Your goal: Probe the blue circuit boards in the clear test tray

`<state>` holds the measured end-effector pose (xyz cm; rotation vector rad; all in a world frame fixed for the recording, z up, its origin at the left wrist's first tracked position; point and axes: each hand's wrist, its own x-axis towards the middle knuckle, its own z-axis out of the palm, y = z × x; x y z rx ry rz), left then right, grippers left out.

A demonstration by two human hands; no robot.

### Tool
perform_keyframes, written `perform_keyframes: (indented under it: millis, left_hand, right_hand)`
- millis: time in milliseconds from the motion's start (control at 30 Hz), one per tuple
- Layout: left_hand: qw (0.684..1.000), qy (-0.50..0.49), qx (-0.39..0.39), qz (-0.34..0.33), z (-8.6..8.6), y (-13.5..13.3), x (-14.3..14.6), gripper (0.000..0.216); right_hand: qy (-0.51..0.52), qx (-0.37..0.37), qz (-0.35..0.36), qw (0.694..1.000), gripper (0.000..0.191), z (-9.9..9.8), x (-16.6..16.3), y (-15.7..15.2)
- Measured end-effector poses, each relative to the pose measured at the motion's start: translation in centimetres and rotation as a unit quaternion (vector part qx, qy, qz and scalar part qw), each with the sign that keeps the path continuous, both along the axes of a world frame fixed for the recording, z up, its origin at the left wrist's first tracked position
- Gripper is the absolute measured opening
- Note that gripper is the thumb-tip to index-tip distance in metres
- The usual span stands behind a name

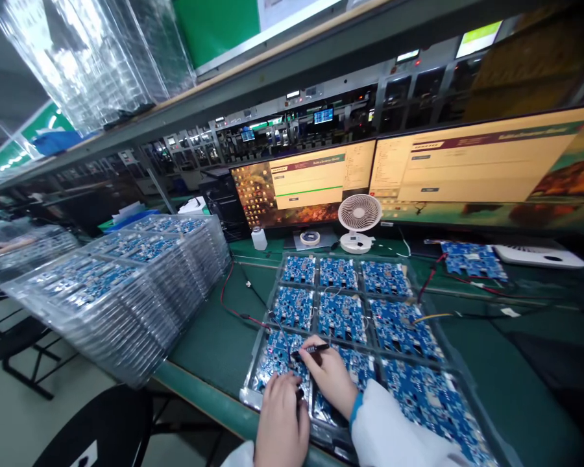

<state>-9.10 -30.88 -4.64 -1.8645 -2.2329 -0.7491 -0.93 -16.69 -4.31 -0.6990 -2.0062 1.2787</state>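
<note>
Blue circuit boards lie in the compartments of a clear plastic tray (pixel 259 363) in front of me. My right hand (pixel 335 379) pinches a black pen-shaped tool with white marks (pixel 314 349), its left end low over the front-left circuit board (pixel 278 353). My left hand (pixel 281 415) rests at the near edge of that same board, fingers bent together. A small dark piece (pixel 299 394) shows by its thumb and index finger; its kind is hidden. A thin cable reaches the board from the left, and a small red light glows on it.
At left rises a tall stack of clear trays (pixel 175 305) filled with boards. Behind my tray stand a small white fan (pixel 360 217), a white bottle (pixel 259 239) and two monitors (pixel 311 185). A separate wired board (pixel 473 259) lies at right. A black stool (pixel 100 428) is below left.
</note>
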Motion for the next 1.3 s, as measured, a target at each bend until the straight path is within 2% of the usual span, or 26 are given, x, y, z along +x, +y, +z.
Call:
perform_keyframes:
  millis: [300,533,733,833,933,1133,1300]
  left_hand:
    - [1.0,-0.018,-0.011,-0.004,0.2,-0.1,0.0,0.032]
    - [0.999,-0.047,-0.022,0.002,-0.5,-0.2,-0.1,0.032]
    - [0.988,-0.14,-0.06,0.026,1.8,0.1,-0.4,0.024]
    - [0.985,-0.155,-0.07,0.043,2.8,0.7,-0.7,0.03]
    - [0.985,-0.15,-0.067,0.041,3.0,1.2,-1.0,0.031]
    - [0.984,-0.158,-0.082,0.03,3.6,1.5,-0.2,0.032]
    - [0.968,-0.21,-0.115,-0.071,5.4,1.2,1.1,0.027]
  right_hand:
    - [-0.011,0.004,0.004,1.0,0.034,-0.2,0.0,0.0]
    - [-0.001,-0.014,-0.001,1.0,0.038,0.8,0.2,-0.2]
    - [0.043,-0.058,-0.038,0.997,0.043,3.8,2.2,-0.5]
    - [0.06,-0.096,-0.032,0.993,0.043,5.2,3.4,-0.8]
    - [0.072,-0.121,-0.023,0.99,0.044,6.2,4.2,-1.0]
    - [0.073,-0.129,-0.003,0.989,0.04,6.2,5.1,-1.2]
    - [0.054,-0.118,0.044,0.991,0.03,5.4,6.1,-2.0]
